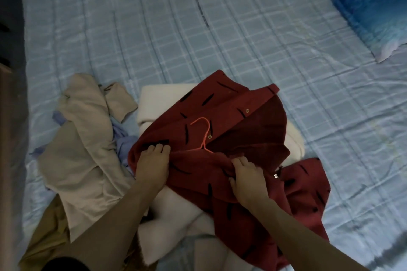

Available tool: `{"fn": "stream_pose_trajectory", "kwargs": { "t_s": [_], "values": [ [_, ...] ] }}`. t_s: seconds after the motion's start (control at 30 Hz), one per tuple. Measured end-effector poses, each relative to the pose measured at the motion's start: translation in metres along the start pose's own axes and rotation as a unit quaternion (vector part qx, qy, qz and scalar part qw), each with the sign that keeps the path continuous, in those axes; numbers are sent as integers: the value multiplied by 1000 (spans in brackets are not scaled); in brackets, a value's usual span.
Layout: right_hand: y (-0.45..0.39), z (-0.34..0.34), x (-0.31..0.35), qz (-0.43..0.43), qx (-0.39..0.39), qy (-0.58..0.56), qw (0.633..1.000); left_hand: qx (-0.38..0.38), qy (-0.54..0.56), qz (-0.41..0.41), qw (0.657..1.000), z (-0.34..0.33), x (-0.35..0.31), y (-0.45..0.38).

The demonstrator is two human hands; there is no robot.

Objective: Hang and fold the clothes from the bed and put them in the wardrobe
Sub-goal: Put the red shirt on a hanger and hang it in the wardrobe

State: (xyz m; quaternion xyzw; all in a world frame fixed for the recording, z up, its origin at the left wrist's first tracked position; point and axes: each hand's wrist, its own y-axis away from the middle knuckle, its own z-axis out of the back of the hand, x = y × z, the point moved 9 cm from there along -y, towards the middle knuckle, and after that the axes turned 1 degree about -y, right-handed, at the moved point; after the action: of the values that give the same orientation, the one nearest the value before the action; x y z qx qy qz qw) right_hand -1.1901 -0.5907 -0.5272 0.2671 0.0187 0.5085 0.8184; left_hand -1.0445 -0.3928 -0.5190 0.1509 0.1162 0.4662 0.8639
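Observation:
A dark red shirt (231, 112) with black dashes and snap buttons lies open on the bed. A pink hanger (203, 134) pokes out at its collar, hook up, with its arms hidden under the cloth. My left hand (153, 165) grips the shirt's left shoulder. My right hand (246, 177) pinches a bunched fold at the right shoulder. Under the shirt lies a folded cream garment (158, 99).
A crumpled beige garment (88, 149) lies to the left, with a pale blue cloth (123, 141) beneath it and a tan piece (50, 233) at the lower left. The checked blue bedsheet (198, 28) stretches beyond. A blue patterned pillow (370, 6) sits at the top right.

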Motion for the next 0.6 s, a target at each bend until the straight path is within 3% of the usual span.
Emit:
{"fn": "stream_pose_trajectory", "kwargs": {
  "t_s": [0.27,0.6],
  "values": [
    [22,27,5,11,-77,-143,987,-117,39,-45,991,39,2,27],
    [84,149,12,90,-272,-196,938,-248,153,-131,948,158,-26,73]
  ]
}}
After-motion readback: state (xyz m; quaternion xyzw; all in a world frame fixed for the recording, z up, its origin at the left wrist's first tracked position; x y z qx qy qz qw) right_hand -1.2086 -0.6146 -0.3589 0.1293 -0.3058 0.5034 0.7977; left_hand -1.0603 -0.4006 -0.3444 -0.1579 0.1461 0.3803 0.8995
